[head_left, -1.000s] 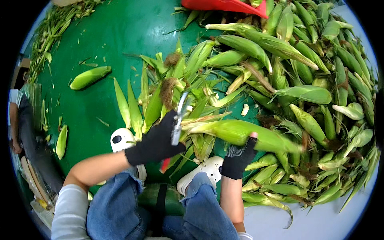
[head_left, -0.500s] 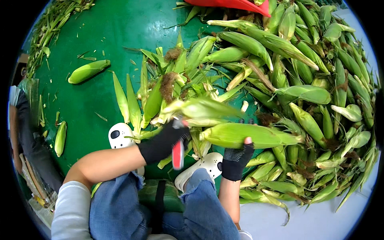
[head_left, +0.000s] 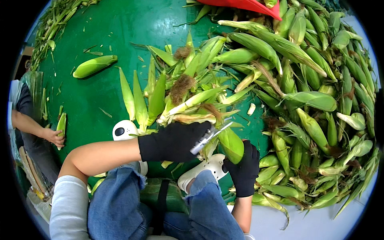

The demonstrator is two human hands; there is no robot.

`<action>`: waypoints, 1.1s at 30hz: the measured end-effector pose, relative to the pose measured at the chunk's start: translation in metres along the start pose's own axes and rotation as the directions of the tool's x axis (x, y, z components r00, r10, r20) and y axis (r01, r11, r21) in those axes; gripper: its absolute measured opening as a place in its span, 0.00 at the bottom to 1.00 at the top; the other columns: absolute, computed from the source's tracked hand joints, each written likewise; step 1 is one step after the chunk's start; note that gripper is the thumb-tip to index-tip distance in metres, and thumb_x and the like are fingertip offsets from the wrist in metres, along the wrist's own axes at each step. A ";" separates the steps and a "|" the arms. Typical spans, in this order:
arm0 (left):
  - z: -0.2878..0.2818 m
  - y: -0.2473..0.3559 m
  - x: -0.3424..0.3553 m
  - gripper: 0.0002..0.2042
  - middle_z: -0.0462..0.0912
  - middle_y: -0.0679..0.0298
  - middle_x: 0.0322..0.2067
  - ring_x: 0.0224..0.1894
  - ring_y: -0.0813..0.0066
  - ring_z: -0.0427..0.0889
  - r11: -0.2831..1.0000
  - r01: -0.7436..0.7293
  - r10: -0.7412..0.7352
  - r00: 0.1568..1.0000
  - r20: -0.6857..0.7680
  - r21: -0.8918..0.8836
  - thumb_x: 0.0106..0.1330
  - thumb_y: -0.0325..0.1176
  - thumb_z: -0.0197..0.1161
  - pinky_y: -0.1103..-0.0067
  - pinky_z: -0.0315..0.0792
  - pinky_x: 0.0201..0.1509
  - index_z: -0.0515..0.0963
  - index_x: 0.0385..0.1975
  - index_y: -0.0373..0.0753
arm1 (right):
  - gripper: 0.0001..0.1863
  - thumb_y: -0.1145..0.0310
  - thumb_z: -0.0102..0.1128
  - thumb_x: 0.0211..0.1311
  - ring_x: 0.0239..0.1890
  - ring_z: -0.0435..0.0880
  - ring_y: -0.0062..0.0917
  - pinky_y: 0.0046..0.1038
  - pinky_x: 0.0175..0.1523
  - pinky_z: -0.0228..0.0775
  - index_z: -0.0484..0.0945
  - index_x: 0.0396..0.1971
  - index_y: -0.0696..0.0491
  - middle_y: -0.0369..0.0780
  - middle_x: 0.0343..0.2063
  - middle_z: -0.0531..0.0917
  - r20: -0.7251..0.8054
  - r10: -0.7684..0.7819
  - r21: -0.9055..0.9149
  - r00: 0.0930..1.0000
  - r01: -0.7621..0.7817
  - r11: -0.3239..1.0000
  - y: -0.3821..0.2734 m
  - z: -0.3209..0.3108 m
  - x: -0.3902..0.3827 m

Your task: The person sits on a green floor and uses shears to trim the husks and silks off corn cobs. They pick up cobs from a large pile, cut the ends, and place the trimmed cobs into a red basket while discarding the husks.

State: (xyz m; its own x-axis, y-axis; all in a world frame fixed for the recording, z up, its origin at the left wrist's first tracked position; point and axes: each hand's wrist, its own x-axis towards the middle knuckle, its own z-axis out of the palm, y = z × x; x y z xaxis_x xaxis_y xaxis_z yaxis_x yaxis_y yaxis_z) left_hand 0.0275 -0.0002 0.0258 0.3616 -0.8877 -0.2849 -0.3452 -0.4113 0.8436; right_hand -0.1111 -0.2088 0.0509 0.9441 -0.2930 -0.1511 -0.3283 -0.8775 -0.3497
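Note:
My left hand, in a black glove, is closed around a slim cutting tool with a silvery body and thin metal end; its exact kind is unclear. The metal end lies across the upper end of a green ear of corn. My right hand, in a black fingerless glove, grips the ear's lower end, and the ear stands tilted, pointing up and left. Just beyond both hands lies a heap of stripped husks with brown silk.
A large pile of unhusked corn fills the right side, a red container behind it. A single ear lies on the green floor at left. At the far left, another person's hand holds a small ear.
The ear in my right hand has swung from level to tilted and come nearer. My left hand has moved right, bringing the tool against it. Another person's hand has taken hold of the small ear.

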 end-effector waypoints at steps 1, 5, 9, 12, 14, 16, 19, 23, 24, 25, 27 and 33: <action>0.003 -0.012 -0.002 0.41 0.64 0.41 0.54 0.56 0.52 0.67 0.995 0.062 -0.061 0.998 -0.019 0.072 0.47 0.45 0.66 0.70 0.64 0.58 0.56 0.58 0.30 | 0.36 0.68 0.69 0.31 0.43 0.71 0.42 0.38 0.47 0.64 0.67 0.48 0.56 0.47 0.40 0.73 -0.002 -0.022 -0.024 1.000 0.022 0.999 0.003 0.001 0.000; -0.023 -0.023 -0.010 0.42 0.65 0.39 0.52 0.54 0.51 0.68 0.941 0.318 -0.334 0.926 0.177 0.115 0.47 0.50 0.66 0.68 0.64 0.57 0.57 0.57 0.27 | 0.37 0.65 0.72 0.32 0.44 0.72 0.42 0.36 0.49 0.65 0.66 0.48 0.57 0.49 0.41 0.73 0.027 0.185 0.425 0.982 -0.179 0.887 0.036 0.016 -0.012; -0.010 -0.012 -0.023 0.53 0.57 0.36 0.58 0.61 0.48 0.59 0.975 0.220 -0.217 0.952 0.215 0.010 0.41 0.58 0.69 0.70 0.56 0.63 0.50 0.61 0.28 | 0.42 0.54 0.70 0.44 0.48 0.73 0.33 0.33 0.51 0.67 0.59 0.54 0.58 0.46 0.48 0.72 0.227 0.184 0.767 0.956 -0.292 0.572 0.010 0.039 0.010; 0.006 -0.019 -0.030 0.56 0.57 0.49 0.60 0.63 0.59 0.56 0.916 0.218 -0.272 0.955 -0.121 -0.336 0.36 0.52 0.75 0.71 0.51 0.65 0.48 0.62 0.31 | 0.40 0.57 0.58 0.57 0.64 0.55 0.34 0.31 0.65 0.47 0.48 0.63 0.58 0.50 0.61 0.57 -0.122 -0.259 0.851 0.958 0.235 0.470 -0.031 0.090 0.008; -0.017 -0.031 -0.039 0.54 0.58 0.54 0.60 0.62 0.65 0.57 0.894 0.154 -0.223 0.967 -0.121 -0.420 0.40 0.46 0.74 0.72 0.53 0.64 0.44 0.63 0.31 | 0.38 0.59 0.55 0.60 0.67 0.49 0.32 0.31 0.67 0.42 0.47 0.64 0.56 0.47 0.64 0.53 0.126 -0.386 0.976 0.914 -0.184 -0.117 -0.049 0.053 0.010; -0.025 -0.053 -0.077 0.55 0.57 0.53 0.61 0.62 0.63 0.56 0.899 0.275 -0.350 0.919 -0.183 -0.341 0.39 0.53 0.72 0.70 0.52 0.64 0.47 0.63 0.33 | 0.38 0.59 0.57 0.58 0.67 0.50 0.34 0.31 0.68 0.41 0.50 0.64 0.54 0.45 0.64 0.53 0.286 -0.375 0.850 0.882 -0.053 0.524 -0.007 0.041 0.014; -0.024 -0.130 -0.201 0.43 0.65 0.47 0.55 0.56 0.55 0.68 0.865 0.387 -0.238 0.876 -0.420 0.318 0.41 0.37 0.71 0.68 0.64 0.57 0.56 0.58 0.30 | 0.36 0.74 0.66 0.40 0.59 0.63 0.39 0.34 0.62 0.56 0.64 0.55 0.54 0.46 0.54 0.68 -0.304 -0.133 0.216 0.943 0.204 0.955 0.095 0.013 0.062; 0.032 -0.249 -0.369 0.45 0.59 0.43 0.59 0.60 0.50 0.61 0.554 0.734 -0.562 0.678 -0.475 0.393 0.37 0.29 0.66 0.67 0.60 0.61 0.51 0.61 0.31 | 0.38 0.63 0.63 0.44 0.62 0.58 0.38 0.43 0.65 0.45 0.58 0.59 0.51 0.42 0.58 0.64 -0.378 0.006 -0.754 0.926 -0.312 0.578 0.267 -0.096 0.100; 0.037 -0.242 -0.361 0.46 0.57 0.44 0.60 0.61 0.51 0.59 0.520 0.821 -0.689 0.565 -0.454 0.235 0.38 0.29 0.65 0.68 0.58 0.62 0.50 0.62 0.31 | 0.38 0.61 0.64 0.43 0.60 0.61 0.36 0.44 0.64 0.46 0.60 0.58 0.47 0.41 0.57 0.64 -0.374 0.070 -0.801 0.925 -0.360 0.478 0.272 -0.121 0.104; 0.039 -0.234 -0.350 0.46 0.54 0.45 0.61 0.63 0.52 0.57 0.452 0.887 -0.791 0.446 -0.419 0.090 0.39 0.29 0.65 0.69 0.57 0.63 0.48 0.63 0.31 | 0.37 0.62 0.66 0.40 0.58 0.63 0.35 0.45 0.62 0.50 0.62 0.55 0.42 0.40 0.54 0.67 -0.376 0.048 -0.784 0.925 -0.345 0.516 0.286 -0.141 0.100; 0.056 -0.281 -0.392 0.42 0.53 0.46 0.62 0.64 0.54 0.56 0.515 0.857 -0.711 0.431 -0.555 0.006 0.45 0.27 0.61 0.71 0.54 0.64 0.47 0.63 0.32 | 0.34 0.62 0.65 0.41 0.54 0.66 0.37 0.46 0.57 0.56 0.64 0.54 0.41 0.42 0.49 0.70 -0.308 0.176 -0.803 0.935 -0.355 0.479 0.290 -0.158 0.121; 0.002 -0.148 -0.214 0.27 0.68 0.57 0.52 0.54 0.67 0.68 0.807 0.299 -0.569 0.626 -0.534 -0.509 0.58 0.22 0.55 0.74 0.61 0.58 0.58 0.59 0.34 | 0.41 0.61 0.73 0.29 0.45 0.70 0.42 0.40 0.45 0.67 0.65 0.52 0.47 0.45 0.41 0.71 -0.038 -0.234 -0.494 0.972 0.185 0.850 0.144 -0.071 0.096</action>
State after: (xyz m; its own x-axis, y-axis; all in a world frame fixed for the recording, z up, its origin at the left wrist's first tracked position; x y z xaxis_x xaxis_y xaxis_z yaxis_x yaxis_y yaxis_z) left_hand -0.0005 0.2502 -0.0389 0.8850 -0.2110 -0.4150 0.2708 -0.4920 0.8275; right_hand -0.0661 -0.3904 0.0519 0.9951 -0.0941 -0.0297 -0.0895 -0.9873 0.1313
